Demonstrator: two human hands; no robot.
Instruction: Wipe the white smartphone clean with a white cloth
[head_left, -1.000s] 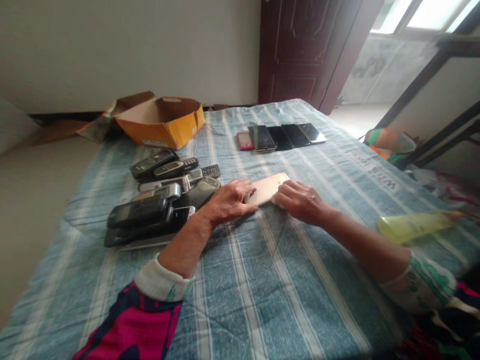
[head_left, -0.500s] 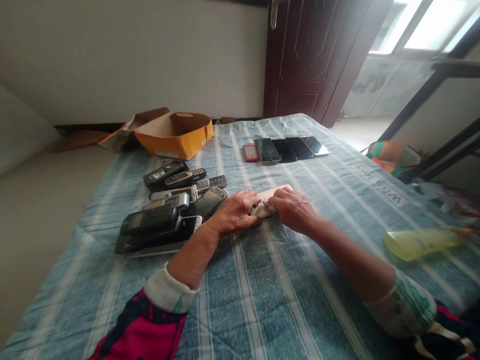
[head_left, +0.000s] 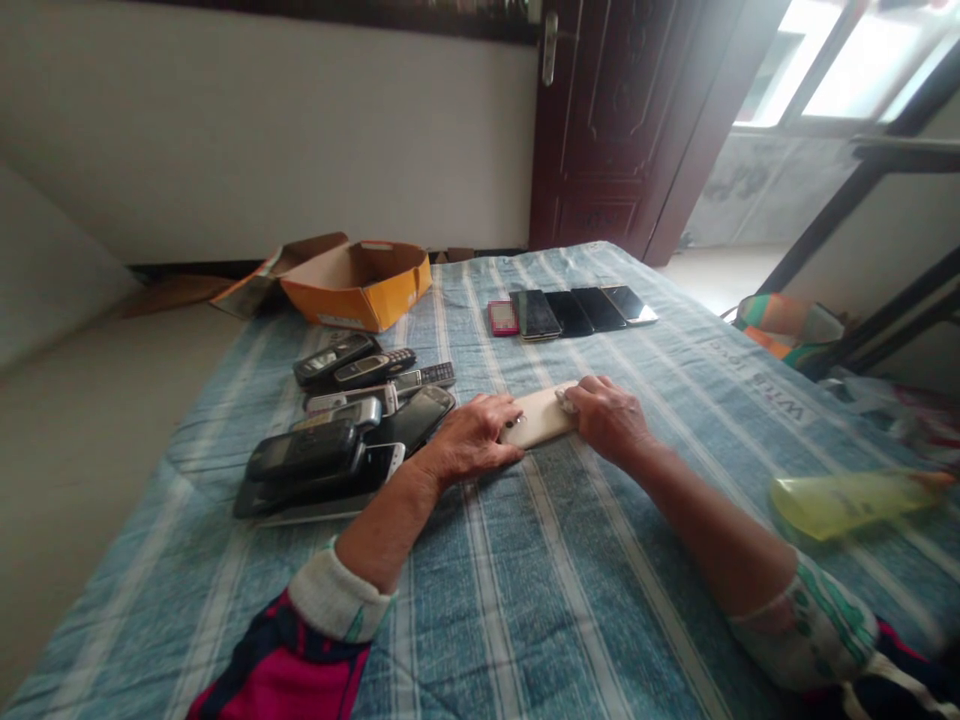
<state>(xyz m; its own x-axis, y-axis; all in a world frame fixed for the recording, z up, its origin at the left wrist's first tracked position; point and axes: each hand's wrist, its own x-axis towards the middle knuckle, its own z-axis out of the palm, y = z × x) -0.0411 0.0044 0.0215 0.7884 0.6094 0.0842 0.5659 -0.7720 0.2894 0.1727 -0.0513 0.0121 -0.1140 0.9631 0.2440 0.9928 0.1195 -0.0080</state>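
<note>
Held the pale gold phone [head_left: 541, 420] flat on the striped blue cloth [head_left: 570, 560], back upward, just to the right of the jumbled pile of older phones [head_left: 304, 452] and nearer than the row of dark phones [head_left: 579, 312]. Steadied the left end with the left hand [head_left: 474, 437], fingers curved over the top beside the dark camera spot and thumb along the near edge. Bunched the right hand [head_left: 611, 415] at the opposite end, apparently pinching a small crumpled white wad [head_left: 566, 401] against the back; could not tell how many fingers bore on it.

Looked like a wiping pass, and so called for light, even pressure, with the phone pinned rather than chased across the cloth. Was best worked in overlapping strokes along the length, right out to the corners, keeping the wad between fingertips and casing to avoid leaving fresh prints. Needed particular care around the camera spot, being so close to the left fingers; was probably easiest to reach by swapping the hold to the right end. Was also worth turning the wad to a cleaner face once soiled. Called, finally, for a low, quiet left forearm, being so near the pile, to avoid nudging the loose phones there.
</note>
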